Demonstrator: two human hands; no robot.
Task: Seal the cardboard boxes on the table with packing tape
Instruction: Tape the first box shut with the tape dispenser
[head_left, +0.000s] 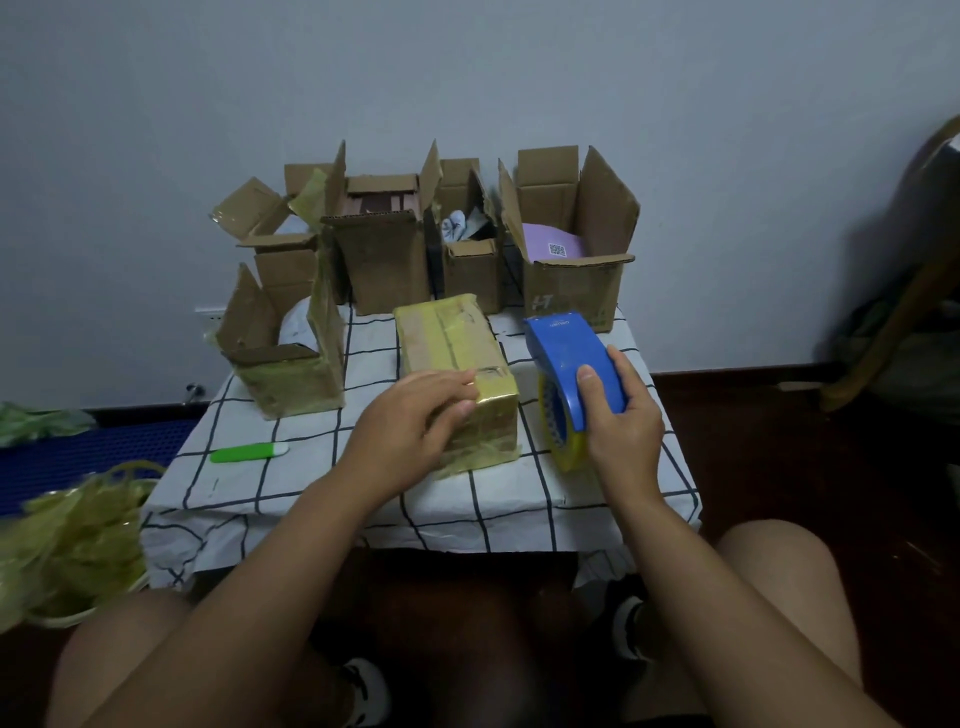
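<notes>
Right now the left hand (415, 415) rests with loosely curved fingers on the near end of the taped box (457, 364), whose long axis runs away from the person on the worktop (260, 499); the right hand (618, 415) grips the blue tape dispenser (566, 358) beside it, and behind stand open boxes, one (571, 249) holding a purple packet (550, 241)

Open boxes (470, 234) line the table's (363, 499) far edge – a wall with no gap between them. Another open box (283, 353) fills the left side. The taped box (454, 364) blocks the centre. Bare cloth lies along the near edge and near-left corner, where only a green cutter (248, 452) intrudes.
</notes>
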